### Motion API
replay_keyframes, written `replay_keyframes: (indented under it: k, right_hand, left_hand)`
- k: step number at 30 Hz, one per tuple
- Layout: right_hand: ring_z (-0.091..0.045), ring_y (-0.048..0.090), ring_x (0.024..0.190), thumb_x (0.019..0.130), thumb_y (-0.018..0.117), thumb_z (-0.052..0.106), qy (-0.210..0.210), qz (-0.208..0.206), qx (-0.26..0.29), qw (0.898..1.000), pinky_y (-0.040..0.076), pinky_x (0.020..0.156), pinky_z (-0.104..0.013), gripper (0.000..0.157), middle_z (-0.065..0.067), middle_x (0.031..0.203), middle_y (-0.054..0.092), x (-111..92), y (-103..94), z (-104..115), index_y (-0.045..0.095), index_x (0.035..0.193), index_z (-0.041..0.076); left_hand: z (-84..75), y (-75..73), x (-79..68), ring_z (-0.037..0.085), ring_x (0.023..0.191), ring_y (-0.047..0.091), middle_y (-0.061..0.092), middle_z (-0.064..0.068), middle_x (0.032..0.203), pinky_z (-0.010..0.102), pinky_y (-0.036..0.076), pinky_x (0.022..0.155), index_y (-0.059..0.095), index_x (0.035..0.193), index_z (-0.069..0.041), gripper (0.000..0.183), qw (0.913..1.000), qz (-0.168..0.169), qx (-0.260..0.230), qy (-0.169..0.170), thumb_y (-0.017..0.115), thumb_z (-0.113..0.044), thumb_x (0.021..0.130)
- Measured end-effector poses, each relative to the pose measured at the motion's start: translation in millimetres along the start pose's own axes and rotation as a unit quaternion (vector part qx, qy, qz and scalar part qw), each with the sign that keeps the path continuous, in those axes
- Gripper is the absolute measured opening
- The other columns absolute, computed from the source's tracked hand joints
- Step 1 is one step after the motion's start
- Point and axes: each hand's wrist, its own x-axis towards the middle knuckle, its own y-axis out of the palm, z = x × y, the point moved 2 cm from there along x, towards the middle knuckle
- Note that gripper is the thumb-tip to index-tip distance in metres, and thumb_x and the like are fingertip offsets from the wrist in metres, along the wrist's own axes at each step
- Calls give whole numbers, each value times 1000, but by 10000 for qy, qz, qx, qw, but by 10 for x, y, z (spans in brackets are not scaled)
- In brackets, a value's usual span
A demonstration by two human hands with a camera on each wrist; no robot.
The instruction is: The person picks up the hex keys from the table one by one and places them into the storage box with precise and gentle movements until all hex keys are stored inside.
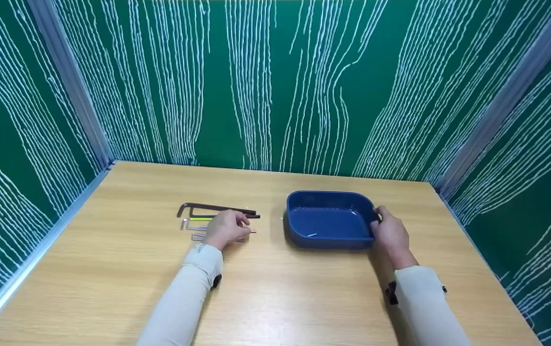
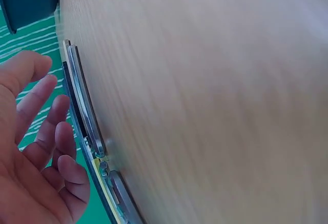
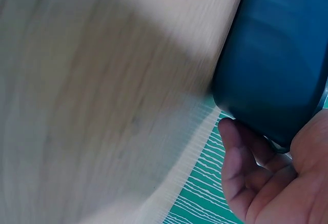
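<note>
My left hand [image 1: 228, 228] hovers over a group of hex keys, its fingers loosely bent. In the left wrist view nothing lies between its thumb and fingers. A long black hex key [image 1: 218, 207] lies at the back of the group, with another dark one [image 1: 251, 216] in front of it. Several silver hex keys [image 1: 197, 237] lie nearer, partly hidden under the hand. My right hand [image 1: 391, 233] grips the right side of a blue tray [image 1: 331, 244], with fingers curled against its wall. In the tray lies a small light sliver [image 1: 312, 235], too small to identify.
The wooden table [image 1: 275, 298] bears everything. Green panels with white wavy lines [image 1: 213, 96] close off the back and both sides, joined by metal posts [image 1: 487, 115]. A thin yellow-green strip [image 1: 200, 219] lies among the hex keys.
</note>
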Motion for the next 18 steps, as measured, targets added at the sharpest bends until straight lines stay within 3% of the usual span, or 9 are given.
replay_keyframes:
  k: [7, 18]
  right_hand:
    - [-36, 46, 108, 92, 35, 16, 64, 74, 96, 9999, 33, 91, -55, 39, -23, 129, 42, 11, -10, 8, 32, 131, 12]
    - [-35, 49, 103, 90, 36, 17, 87, 19, -129, 9999, 38, 86, -53, 40, -25, 126, 44, 12, -18, 12, 33, 130, 11]
  left_hand:
    - [25, 21, 13, 10, 63, 54, 59, -10, 70, 25, 42, 55, 65, 72, -27, 8, 9995, 267, -106, -127, 69, -30, 66]
    - [53, 58, 44, 10, 71, 54, 60, -12, 70, 30, 43, 70, 65, 69, -27, 5, 9995, 294, 85, -110, 64, -21, 68]
